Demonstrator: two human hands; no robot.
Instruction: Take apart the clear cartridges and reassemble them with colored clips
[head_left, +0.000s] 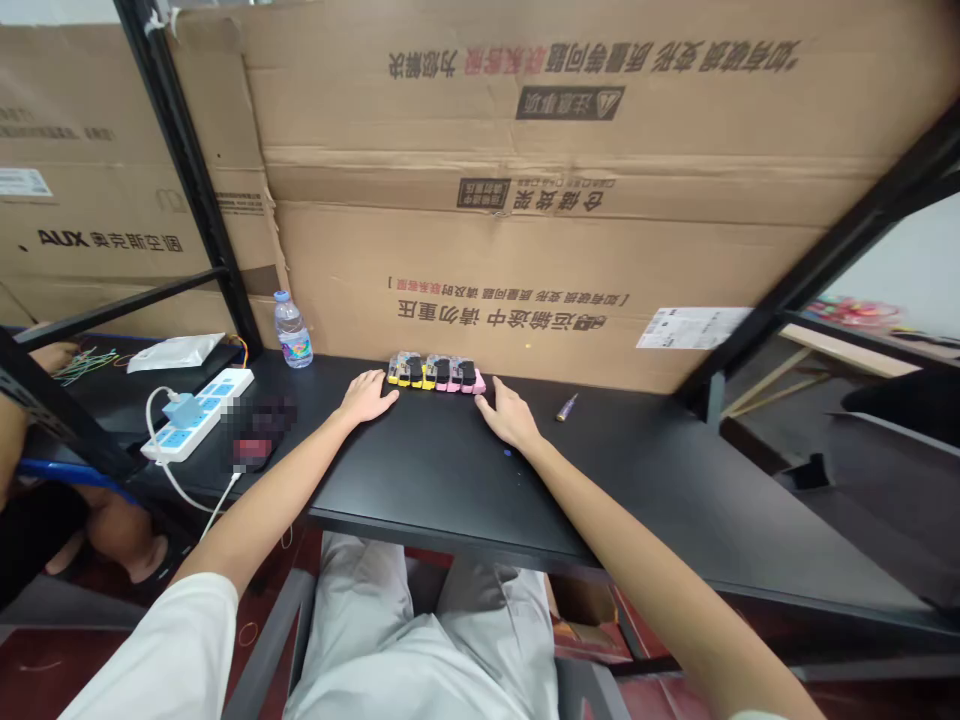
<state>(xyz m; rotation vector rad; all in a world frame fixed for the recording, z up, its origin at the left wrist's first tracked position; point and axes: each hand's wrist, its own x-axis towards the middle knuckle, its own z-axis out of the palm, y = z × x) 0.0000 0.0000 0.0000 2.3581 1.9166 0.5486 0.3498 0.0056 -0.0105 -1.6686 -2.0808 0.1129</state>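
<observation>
From where I'm standing, the thing to look at is a tight row of small plastic blocks in yellow, black and pink, set side by side on a black desktop. The row's long axis runs side to side, parallel to the desk's far edge, with a yellow block at the end towards the left hand and a pink one at the end towards the right; from here the blocks are too small to tell which way each one faces. The person's left hand lies palm down, open and empty, just beside the yellow end, and the right hand lies the same way, open and empty, just beside the pink end, both flat on the desk. By the look of it, the hands are at rest at the row with no block taken up, and lifting one would call for fingers closing on a single block, since they stand packed together. To the right of the row lies a small purple-and-gold stick. To its left stand a plastic water bottle and a white power strip, and further left a co-worker's hand sits near a tangle of coloured wires. Behind the row rises a large cardboard sheet
</observation>
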